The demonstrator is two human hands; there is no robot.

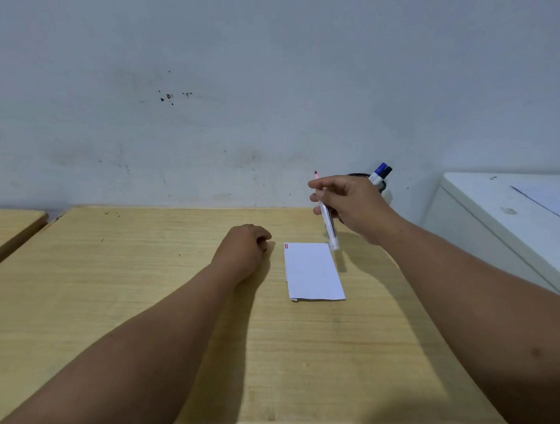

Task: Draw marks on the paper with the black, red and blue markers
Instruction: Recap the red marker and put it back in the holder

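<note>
A small folded white paper (pixel 312 272) lies on the wooden table (pixel 145 285), with short red, blue and dark marks at its top left corner. My right hand (pixel 353 204) holds a white-barrelled marker (pixel 327 222) above the paper's far right corner; its reddish tip points up, uncapped. My left hand (pixel 244 246) rests on the table just left of the paper, fingers curled; whether it holds a cap is hidden. Behind my right hand, a blue marker (pixel 378 171) and a black marker (pixel 386 172) stand in a dark mesh holder (pixel 382 186).
A grey stained wall rises right behind the table. A white cabinet (pixel 508 217) stands to the right of the table. Another wooden tabletop (pixel 4 228) adjoins at the far left.
</note>
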